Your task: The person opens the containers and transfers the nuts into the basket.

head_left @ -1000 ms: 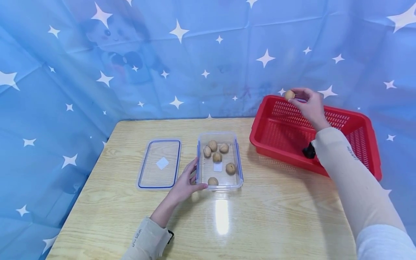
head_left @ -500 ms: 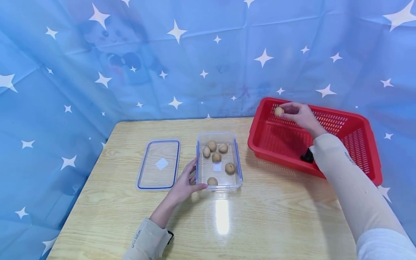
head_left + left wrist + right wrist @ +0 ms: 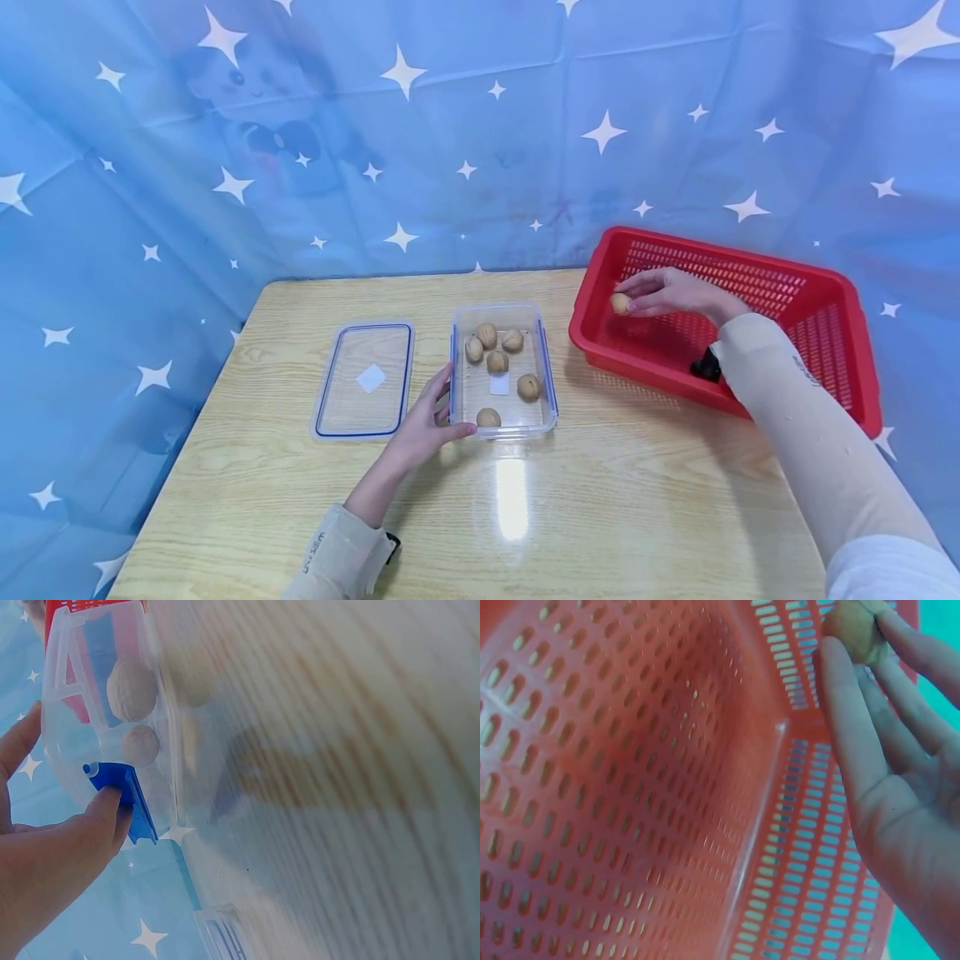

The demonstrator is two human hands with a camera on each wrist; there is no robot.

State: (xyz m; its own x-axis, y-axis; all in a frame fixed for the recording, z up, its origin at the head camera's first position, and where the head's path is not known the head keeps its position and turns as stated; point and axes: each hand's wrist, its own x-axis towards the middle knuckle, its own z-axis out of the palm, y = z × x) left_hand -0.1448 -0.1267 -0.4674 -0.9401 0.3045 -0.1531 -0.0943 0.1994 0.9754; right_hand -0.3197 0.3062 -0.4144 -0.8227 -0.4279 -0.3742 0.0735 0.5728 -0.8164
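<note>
My right hand [image 3: 671,293] pinches a walnut [image 3: 620,303] between fingertips and thumb, low inside the left part of the red plastic basket [image 3: 652,364]. The right wrist view shows the walnut [image 3: 853,631] at the fingertips, in front of the slotted basket wall [image 3: 799,825]. My left hand [image 3: 420,429] grips the near left corner of a clear food container [image 3: 540,429], fingers along its left side and thumb at the front. In the left wrist view a fingertip rests on a blue latch [image 3: 124,799]. Several walnuts [image 3: 497,361] lie spread over the container's floor.
The container's clear lid [image 3: 365,408], with a blue seal, lies flat on the wooden table [image 3: 600,508] to the left. A black object [image 3: 705,365] shows at my right wrist. Blue curtain [image 3: 330,125] with white stars hangs behind the table.
My right hand, pinching the walnut, has come down from above the basket's back rim and leftward into the basket. The left hand and the container stay in place.
</note>
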